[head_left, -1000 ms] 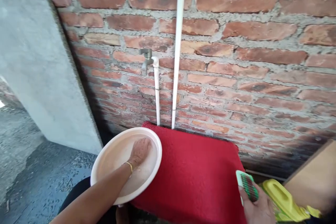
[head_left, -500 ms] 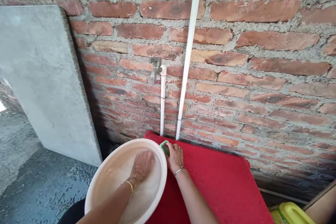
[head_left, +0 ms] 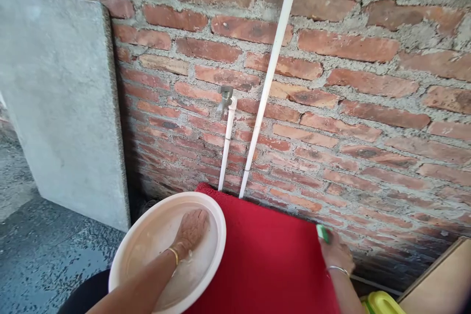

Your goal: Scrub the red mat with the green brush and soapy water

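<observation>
A pale pink round basin (head_left: 222, 235) with cloudy liquid in it rests at the left end of a bright red covered surface (head_left: 268, 255). My left hand (head_left: 193, 228) is inside the basin, palm down, its fingers lying flat with nothing visible in them; a gold bangle circles the wrist. At the far right corner of the red surface, my right hand (head_left: 335, 250) grips a green scrubbing sponge (head_left: 323, 233) against the edge. A silver bangle is on that wrist. Part of the sponge is hidden by the fingers.
A grey tap (head_left: 225, 98) on a white pipe stands before the brick wall (head_left: 360, 98), beside a longer white pipe (head_left: 270, 73). A concrete slab (head_left: 69, 103) leans at left over wet floor (head_left: 69, 245). A yellow container (head_left: 382, 302) is at lower right.
My right hand has moved with the sponge from beside the basin rim to the far right corner of the red surface. My left hand stays in the basin. The view has shifted slightly.
</observation>
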Action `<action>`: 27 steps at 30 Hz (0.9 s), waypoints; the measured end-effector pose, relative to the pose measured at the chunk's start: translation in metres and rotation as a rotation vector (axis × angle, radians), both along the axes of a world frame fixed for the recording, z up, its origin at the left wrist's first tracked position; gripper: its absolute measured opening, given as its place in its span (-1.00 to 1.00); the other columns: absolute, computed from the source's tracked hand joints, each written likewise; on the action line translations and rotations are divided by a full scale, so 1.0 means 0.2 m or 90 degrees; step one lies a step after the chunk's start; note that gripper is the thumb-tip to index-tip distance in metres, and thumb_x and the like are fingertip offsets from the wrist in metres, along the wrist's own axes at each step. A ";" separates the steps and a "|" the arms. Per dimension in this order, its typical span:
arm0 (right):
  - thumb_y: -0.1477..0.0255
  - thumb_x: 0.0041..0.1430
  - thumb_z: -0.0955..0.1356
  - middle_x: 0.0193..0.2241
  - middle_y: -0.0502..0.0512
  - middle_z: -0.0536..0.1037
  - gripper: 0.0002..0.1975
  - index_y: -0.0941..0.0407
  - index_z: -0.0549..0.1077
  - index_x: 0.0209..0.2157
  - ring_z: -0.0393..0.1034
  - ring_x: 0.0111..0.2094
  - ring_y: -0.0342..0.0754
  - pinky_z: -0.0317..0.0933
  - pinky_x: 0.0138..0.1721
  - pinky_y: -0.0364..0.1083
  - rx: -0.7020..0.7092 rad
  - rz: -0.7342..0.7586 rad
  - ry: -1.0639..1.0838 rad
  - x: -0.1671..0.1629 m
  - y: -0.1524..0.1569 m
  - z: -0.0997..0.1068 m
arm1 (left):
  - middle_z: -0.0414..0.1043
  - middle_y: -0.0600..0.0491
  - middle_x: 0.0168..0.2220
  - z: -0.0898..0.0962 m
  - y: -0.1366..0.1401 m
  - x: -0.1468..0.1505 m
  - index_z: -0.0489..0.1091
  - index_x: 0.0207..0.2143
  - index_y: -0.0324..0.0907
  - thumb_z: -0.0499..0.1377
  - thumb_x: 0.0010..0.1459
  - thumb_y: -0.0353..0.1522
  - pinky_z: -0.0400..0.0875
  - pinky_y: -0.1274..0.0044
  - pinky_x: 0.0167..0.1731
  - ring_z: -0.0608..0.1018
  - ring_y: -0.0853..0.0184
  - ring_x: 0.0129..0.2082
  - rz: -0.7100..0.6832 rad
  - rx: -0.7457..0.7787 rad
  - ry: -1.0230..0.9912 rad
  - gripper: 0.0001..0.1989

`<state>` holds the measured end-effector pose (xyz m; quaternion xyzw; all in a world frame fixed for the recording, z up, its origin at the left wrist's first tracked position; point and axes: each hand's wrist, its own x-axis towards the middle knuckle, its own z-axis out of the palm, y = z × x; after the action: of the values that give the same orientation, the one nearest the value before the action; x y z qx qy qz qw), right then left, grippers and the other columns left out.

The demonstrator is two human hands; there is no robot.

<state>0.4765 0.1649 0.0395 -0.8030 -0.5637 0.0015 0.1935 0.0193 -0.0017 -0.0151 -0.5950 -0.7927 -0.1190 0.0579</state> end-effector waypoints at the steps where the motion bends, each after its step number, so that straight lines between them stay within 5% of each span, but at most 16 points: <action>1: 0.06 0.03 0.26 -0.34 0.30 0.52 -0.52 -0.02 0.51 -0.09 0.46 -0.36 0.29 0.23 -0.39 0.22 0.016 -0.049 0.006 0.08 -0.01 0.00 | 0.52 -0.08 -0.16 0.00 0.00 0.00 0.47 -0.16 -0.09 -0.04 0.24 -0.42 0.26 0.29 -0.04 0.49 0.12 -0.12 0.000 0.005 0.002 -0.71; 3: 0.01 0.01 0.25 -0.33 0.33 0.51 -0.47 -0.01 0.50 -0.08 0.45 -0.36 0.33 0.23 -0.40 0.26 0.048 -0.087 0.022 0.13 -0.04 -0.02 | 0.52 -0.09 -0.16 0.01 0.00 0.01 0.47 -0.15 -0.09 -0.03 0.23 -0.43 0.26 0.28 -0.03 0.50 0.11 -0.11 -0.001 0.008 0.003 -0.70; 5: 0.00 0.03 0.24 -0.33 0.33 0.51 -0.41 0.03 0.49 -0.01 0.46 -0.34 0.32 0.25 -0.35 0.26 0.074 -0.029 0.051 0.04 -0.08 -0.08 | 0.52 -0.09 -0.15 0.01 -0.01 0.01 0.48 -0.15 -0.07 -0.02 0.22 -0.42 0.26 0.28 -0.02 0.50 0.11 -0.10 0.002 0.007 0.001 -0.70; 13: 0.30 0.18 0.30 -0.08 0.18 0.53 -0.54 0.00 0.41 0.12 0.43 -0.08 0.09 0.26 -0.05 0.02 0.044 0.482 0.139 -1.07 -0.51 -0.20 | 0.54 -0.11 -0.14 0.01 0.00 -0.02 0.49 -0.16 -0.12 -0.03 0.24 -0.44 0.30 0.28 0.00 0.52 0.11 -0.09 -0.004 -0.013 0.027 -0.69; 16: 0.41 0.16 0.32 -0.06 0.15 0.52 -0.53 -0.07 0.42 0.13 0.41 -0.05 0.12 0.22 -0.01 0.04 -0.006 0.550 0.092 -1.29 -0.64 -0.18 | 0.54 -0.12 -0.14 0.00 0.00 -0.03 0.48 -0.15 -0.18 -0.05 0.26 -0.44 0.31 0.28 -0.03 0.52 0.10 -0.10 -0.005 -0.017 0.032 -0.69; 21: 0.34 0.19 0.33 -0.03 0.18 0.50 -0.54 -0.07 0.42 0.14 0.40 -0.02 0.13 0.21 0.01 0.06 -0.024 0.473 0.020 -1.08 -0.52 -0.16 | 0.54 -0.12 -0.16 -0.01 0.00 -0.03 0.46 -0.18 -0.14 -0.05 0.28 -0.43 0.29 0.30 -0.06 0.52 0.09 -0.12 -0.013 -0.008 0.034 -0.72; 27: 0.11 0.14 0.21 -0.20 0.30 0.51 -0.42 0.07 0.42 0.12 0.46 -0.19 0.21 0.30 -0.15 0.16 0.015 0.209 -0.010 -0.26 -0.28 -0.17 | 0.52 -0.12 -0.18 0.06 0.00 0.01 0.46 -0.20 -0.22 -0.01 0.25 -0.43 0.28 0.32 -0.07 0.51 0.11 -0.14 -0.011 0.000 -0.004 -0.76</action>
<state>0.4253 0.1096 0.0051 -0.6976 -0.6889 0.0200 0.1958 0.0203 -0.0024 -0.0041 -0.6012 -0.7879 -0.1214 0.0545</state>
